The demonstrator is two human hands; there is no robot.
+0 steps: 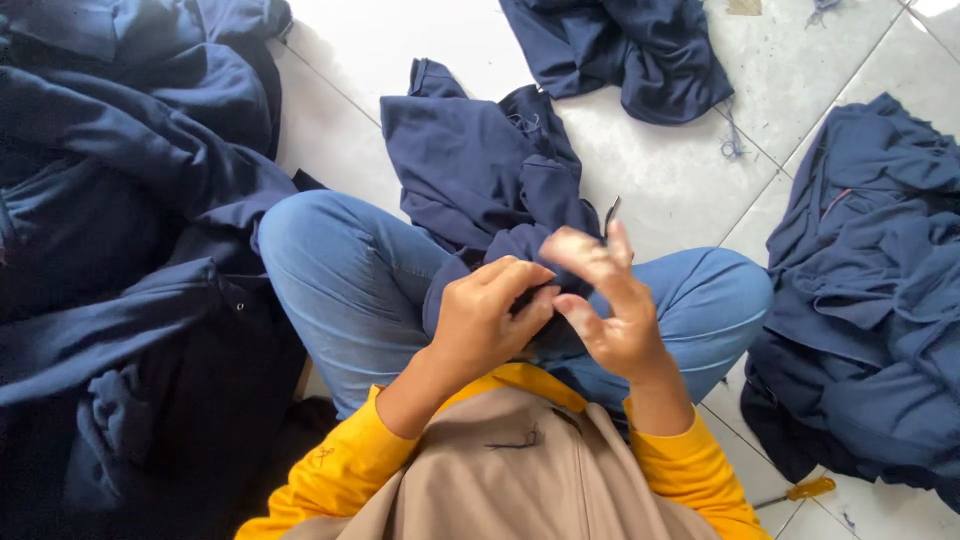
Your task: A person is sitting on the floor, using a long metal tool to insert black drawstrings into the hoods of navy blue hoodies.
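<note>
Left hand curled in a tight grip, fingers pressed together on a fold of the navy garment at lap height. Right hand half spread: thumb and lower fingers pinching the same fold, upper fingers fanned out, with a thin dark tool or thread standing up behind the fingertips; which of the two, cannot tell. Garment draped from the grip over the knees in blue jeans and running far onto the white tiled floor. Yellow sleeves and a beige cloth near, at the bottom edge. Big heap of navy clothes on the left, a second heap on the right, a smaller crumpled navy piece far, centre. Yellow-handled tool on the floor near right. Loose dark threads on the tiles far right.
</note>
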